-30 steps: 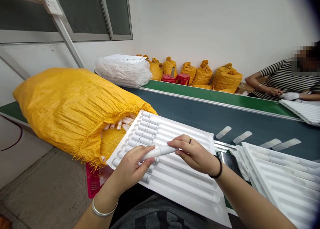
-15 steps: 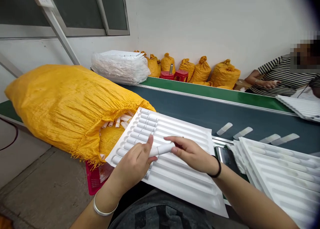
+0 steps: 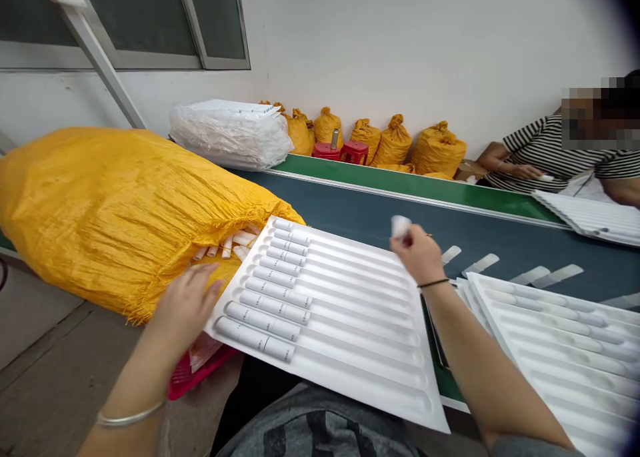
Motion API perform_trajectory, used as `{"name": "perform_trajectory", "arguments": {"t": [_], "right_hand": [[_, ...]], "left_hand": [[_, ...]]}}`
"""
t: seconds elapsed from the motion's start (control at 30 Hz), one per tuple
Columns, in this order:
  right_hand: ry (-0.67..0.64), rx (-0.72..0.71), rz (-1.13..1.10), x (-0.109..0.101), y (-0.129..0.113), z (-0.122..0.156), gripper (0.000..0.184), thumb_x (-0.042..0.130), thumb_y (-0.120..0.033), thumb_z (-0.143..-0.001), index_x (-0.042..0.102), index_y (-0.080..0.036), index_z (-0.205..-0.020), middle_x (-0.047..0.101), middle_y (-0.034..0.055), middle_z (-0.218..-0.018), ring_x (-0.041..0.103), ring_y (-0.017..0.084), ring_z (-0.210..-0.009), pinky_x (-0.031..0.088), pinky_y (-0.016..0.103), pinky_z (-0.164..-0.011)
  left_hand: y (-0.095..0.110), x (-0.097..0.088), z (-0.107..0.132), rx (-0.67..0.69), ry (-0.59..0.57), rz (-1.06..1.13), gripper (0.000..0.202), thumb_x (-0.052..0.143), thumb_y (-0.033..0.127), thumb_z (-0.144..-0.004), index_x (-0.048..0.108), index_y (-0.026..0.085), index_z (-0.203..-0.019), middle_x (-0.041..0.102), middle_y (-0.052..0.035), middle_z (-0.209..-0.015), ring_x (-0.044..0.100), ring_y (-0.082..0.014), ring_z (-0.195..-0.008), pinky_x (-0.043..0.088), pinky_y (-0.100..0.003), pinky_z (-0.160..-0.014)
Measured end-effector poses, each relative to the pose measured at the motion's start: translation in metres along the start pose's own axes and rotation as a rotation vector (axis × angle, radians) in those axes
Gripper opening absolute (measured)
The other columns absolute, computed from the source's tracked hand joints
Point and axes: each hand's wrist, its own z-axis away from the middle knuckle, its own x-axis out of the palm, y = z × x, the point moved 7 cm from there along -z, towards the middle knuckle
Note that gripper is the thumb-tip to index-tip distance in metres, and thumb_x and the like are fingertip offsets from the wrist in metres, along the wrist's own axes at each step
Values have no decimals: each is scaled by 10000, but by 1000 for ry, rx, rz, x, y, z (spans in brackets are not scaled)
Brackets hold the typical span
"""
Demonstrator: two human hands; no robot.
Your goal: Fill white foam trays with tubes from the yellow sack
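My right hand (image 3: 419,252) is raised over the belt at the tray's far right corner, its fingers closed round a white tube (image 3: 401,226), slightly blurred. My left hand (image 3: 184,307), a little smeared by motion, holds nothing. Its fingers are stretched out beside the mouth of the large yellow sack (image 3: 125,210). Inside that mouth lie several loose white tubes (image 3: 227,246). Before me a white grooved tray (image 3: 370,324) rests at a slant, with printed white tubes (image 3: 275,302) in the left ends of its grooves.
Translucent pieces (image 3: 481,264) lie on the dark belt (image 3: 345,204). Stacked trays (image 3: 545,350) stand at the right. A wrapped bundle (image 3: 230,134) sits beyond the sack, and a red basket (image 3: 183,380) is below it. Across the belt, a person in a striped shirt (image 3: 545,147) works beside more trays (image 3: 595,214).
My hands have parted: the right moved away over the belt with a white tube, the left drew back toward the sack. The tray's left rows now show fully.
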Motion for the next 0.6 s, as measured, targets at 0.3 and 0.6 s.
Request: {"name": "perform_trajectory", "arguments": {"t": [0.3, 0.6], "right_hand": [[-437, 270, 138, 39, 93, -44, 179, 643, -212, -753, 658, -105, -610, 625, 131, -610, 624, 236, -631, 410, 308, -590], [-576, -308, -124, 29, -56, 51, 335, 444, -358, -924, 686, -206, -1098, 705, 89, -1011, 648, 215, -930, 482, 284, -785]], "left_hand": [[-92, 67, 28, -196, -356, -210, 416, 505, 301, -777, 675, 129, -1116, 490, -235, -1315, 449, -386, -1253, 365, -501, -1022], [-83, 66, 57, -272, -273, -140, 375, 571, 223, -715, 652, 175, -1077, 340, -161, -1445, 320, -401, -1336, 346, -492, -1044]]}}
